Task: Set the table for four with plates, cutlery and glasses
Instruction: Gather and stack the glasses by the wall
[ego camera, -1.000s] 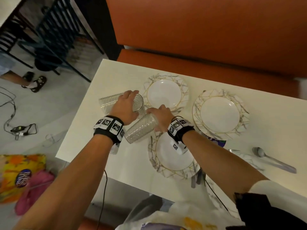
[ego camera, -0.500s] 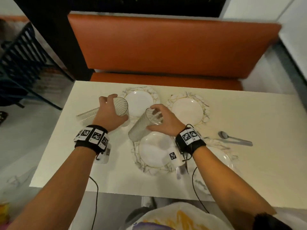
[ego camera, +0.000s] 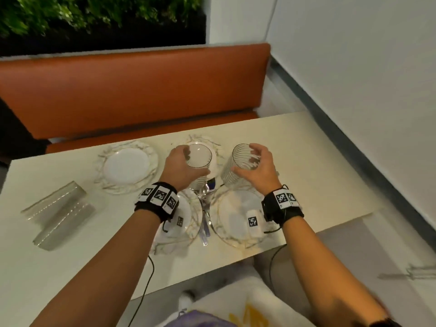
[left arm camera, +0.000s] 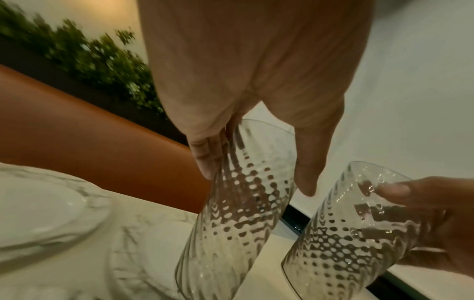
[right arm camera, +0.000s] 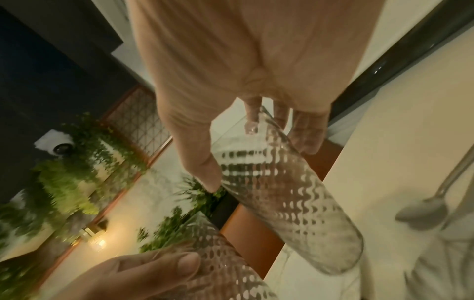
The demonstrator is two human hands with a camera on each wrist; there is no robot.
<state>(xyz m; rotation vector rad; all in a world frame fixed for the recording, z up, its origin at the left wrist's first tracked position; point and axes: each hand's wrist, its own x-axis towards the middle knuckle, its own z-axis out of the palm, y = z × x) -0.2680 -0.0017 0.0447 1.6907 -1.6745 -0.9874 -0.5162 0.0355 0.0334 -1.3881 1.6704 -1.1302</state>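
Her left hand [ego camera: 179,166] grips one ribbed glass [ego camera: 199,159], her right hand [ego camera: 256,172] another glass [ego camera: 238,162], both held above the plates [ego camera: 128,167].

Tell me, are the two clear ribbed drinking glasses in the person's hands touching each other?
Apart. The left wrist view shows pale wall between the left hand's clear ribbed glass and the right hand's clear ribbed glass.
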